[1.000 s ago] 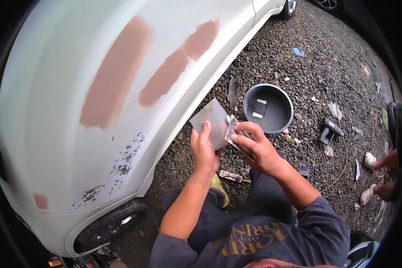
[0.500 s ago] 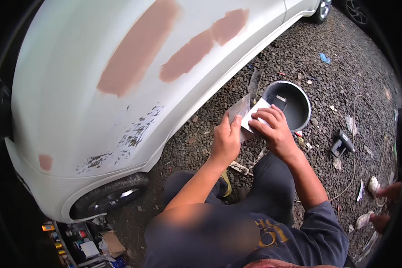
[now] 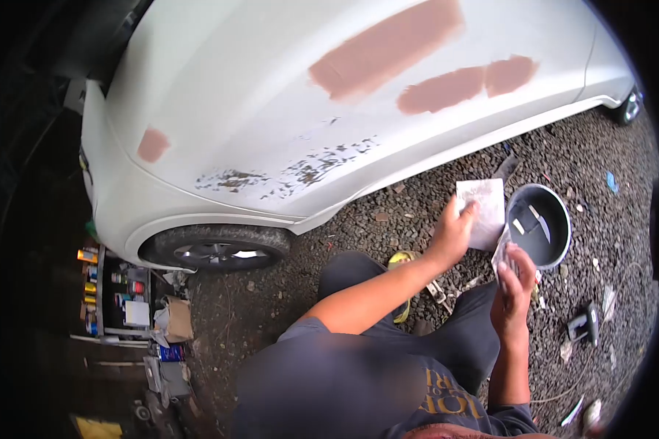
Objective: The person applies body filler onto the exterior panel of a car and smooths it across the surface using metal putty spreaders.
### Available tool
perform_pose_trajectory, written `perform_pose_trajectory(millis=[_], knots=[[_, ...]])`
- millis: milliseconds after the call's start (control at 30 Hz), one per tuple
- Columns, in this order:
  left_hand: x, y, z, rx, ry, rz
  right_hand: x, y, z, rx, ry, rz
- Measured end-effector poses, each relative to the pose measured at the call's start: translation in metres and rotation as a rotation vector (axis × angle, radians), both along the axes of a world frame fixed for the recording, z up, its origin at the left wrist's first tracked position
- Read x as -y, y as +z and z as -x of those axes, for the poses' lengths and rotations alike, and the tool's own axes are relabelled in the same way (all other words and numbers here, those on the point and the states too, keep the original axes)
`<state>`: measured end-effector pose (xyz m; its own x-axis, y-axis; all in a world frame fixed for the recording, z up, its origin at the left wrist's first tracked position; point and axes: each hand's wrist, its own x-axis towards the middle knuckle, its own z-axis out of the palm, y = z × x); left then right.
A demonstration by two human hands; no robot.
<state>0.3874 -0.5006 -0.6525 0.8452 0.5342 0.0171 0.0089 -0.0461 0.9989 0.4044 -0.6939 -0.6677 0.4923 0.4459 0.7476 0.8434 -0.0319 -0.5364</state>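
My left hand [image 3: 452, 235] is closed on a pale square sheet [image 3: 483, 197] with brownish smears, its thumb lying across the face. My right hand [image 3: 515, 285] pinches a thin, greyish, translucent-looking sheet [image 3: 501, 252] at the pale sheet's lower right corner; its exact kind does not show. Just beyond both hands sits a round dark tub [image 3: 561, 252] holding a dark piece and white strips. To the left stands a white car [image 3: 249, 95]. Its panel bears a large pinkish-brown filler patch [image 3: 388, 51], smaller patches [image 3: 447, 89], and an area of chipped paint [image 3: 315, 167].
Dark gravel [image 3: 373, 241] covers the ground. A grey and black power tool [image 3: 584, 325] lies at the right, with a thin cord nearby. At the lower left are a rack [image 3: 102, 293] of cans and a cardboard box [image 3: 177, 320]. The car's wheel [image 3: 220, 249] is close by.
The view has swung left, so the car and tub appear further right. The smeared face of the pale sheet now shows in my left hand. My right hand has moved lower, holding the thin sheet.
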Motion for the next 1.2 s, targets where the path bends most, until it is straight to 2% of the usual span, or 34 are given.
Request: perform_pose_trajectory(millis=[67,100,200,233,267,333,400,467,500,533,600,667,700,733,767,800,867,933,1000,1067,1100,1200], knots=[[0.006,-0.013,0.001,0.136,0.04,0.344,-0.01,-0.002,0.002,0.066,0.045,0.032],[0.005,-0.013,0.007,0.082,0.078,0.28,-0.016,-0.011,0.003,0.019,0.032,0.03],[0.001,-0.022,0.025,0.14,0.14,0.537,-0.013,-0.063,-0.019,-0.171,0.023,0.152],[0.002,-0.008,0.033,0.131,0.203,0.63,-0.004,-0.048,-0.025,-0.232,-0.008,0.375],[-0.001,0.0,0.043,0.095,0.187,0.326,0.0,-0.066,-0.033,-0.291,-0.011,0.364],[-0.008,0.011,0.059,0.015,0.157,-0.285,0.007,-0.052,-0.036,-0.068,-0.095,0.338],[-0.006,0.018,0.068,-0.069,0.074,-0.578,0.003,-0.019,-0.031,0.055,-0.174,0.308],[0.005,0.023,0.067,0.134,0.096,-0.668,-0.016,0.005,-0.022,0.038,-0.137,0.265],[0.006,0.025,0.067,0.143,0.143,-0.677,-0.028,0.0,-0.016,-0.049,-0.008,0.239],[0.005,0.029,0.065,0.153,0.194,-0.684,-0.037,-0.006,-0.002,-0.025,0.074,0.205],[-0.014,0.029,0.075,0.019,0.25,-0.535,-0.042,-0.004,0.007,0.08,0.285,0.365],[-0.025,0.052,0.079,0.155,0.283,-0.764,-0.058,-0.041,0.01,-0.351,0.411,0.27],[-0.027,0.068,0.084,0.141,0.21,-0.785,-0.068,-0.046,0.004,-0.459,0.438,0.129],[-0.028,0.079,0.092,0.039,0.119,-0.826,-0.081,-0.067,-0.003,-0.698,0.338,0.034],[-0.026,0.086,0.104,-0.079,0.062,-0.811,-0.095,-0.051,-0.006,-1.195,0.364,-0.252],[-0.024,0.091,0.114,-0.193,0.002,-0.794,-0.108,-0.074,-0.026,-1.48,0.615,-0.515],[-0.016,0.092,0.142,-0.241,-0.026,-0.809,-0.13,-0.1,-0.047,-1.748,0.593,-0.599],[-0.017,0.097,0.167,-0.291,-0.029,-0.786,-0.143,-0.103,-0.038,-1.88,0.638,-0.751],[-0.022,0.103,0.188,-0.343,-0.003,-0.705,-0.146,-0.115,-0.026,-2.013,0.692,-0.772],[-0.037,0.102,0.198,-0.422,0.079,-0.568,-0.144,-0.105,-0.013,-2.098,0.655,-0.781],[-0.044,0.101,0.201,-0.498,0.101,-0.588,-0.141,-0.093,-0.009,-2.072,0.714,-0.777],[-0.052,0.108,0.194,-0.582,-0.063,-0.498,-0.129,-0.061,-0.008,-2.076,0.794,-0.843]])
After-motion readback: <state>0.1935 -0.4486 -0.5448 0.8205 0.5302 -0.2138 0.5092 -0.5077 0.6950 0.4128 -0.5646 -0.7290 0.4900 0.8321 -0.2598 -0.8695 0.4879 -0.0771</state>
